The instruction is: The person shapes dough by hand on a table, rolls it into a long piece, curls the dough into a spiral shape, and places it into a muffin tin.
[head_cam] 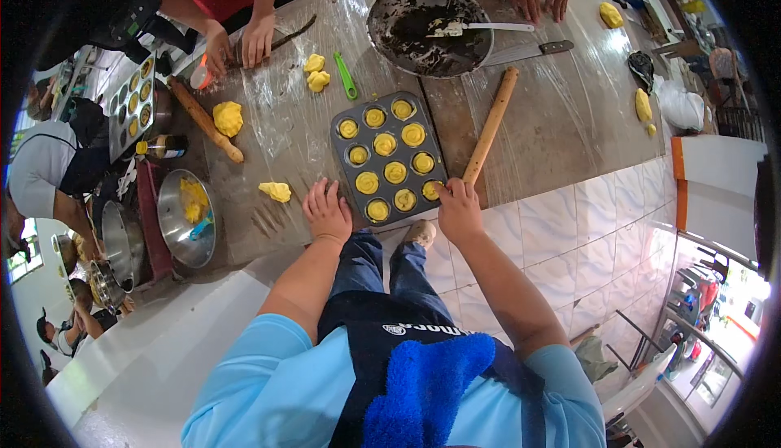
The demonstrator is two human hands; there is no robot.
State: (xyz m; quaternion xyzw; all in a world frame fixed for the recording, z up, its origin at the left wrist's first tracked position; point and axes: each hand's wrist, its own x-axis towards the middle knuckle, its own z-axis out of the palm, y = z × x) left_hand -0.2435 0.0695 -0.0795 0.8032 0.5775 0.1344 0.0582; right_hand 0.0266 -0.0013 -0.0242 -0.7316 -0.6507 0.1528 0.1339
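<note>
A dark muffin tin (386, 158) lies on the plastic-covered table in front of me, with yellow dough (395, 172) in each of its cups. My left hand (328, 211) rests palm down on the table just left of the tin, fingers somewhat spread and nothing in it. At the tin's near right corner, the fingertips of my right hand (460, 211) reach the dough in the corner cup (432, 190); whether they grip anything is hidden. A wooden rolling pin (492, 125) lies beyond that hand, its near end close to my knuckles. Left of my left hand sits a loose dough piece (276, 191).
A large pan smeared with dark filling (403, 27) stands at the back, beside a knife (537, 50). Two people's hands (257, 39) work across the table. A green spoon (345, 76), a second rolling pin (204, 119) and a steel bowl (183, 247) lie leftward.
</note>
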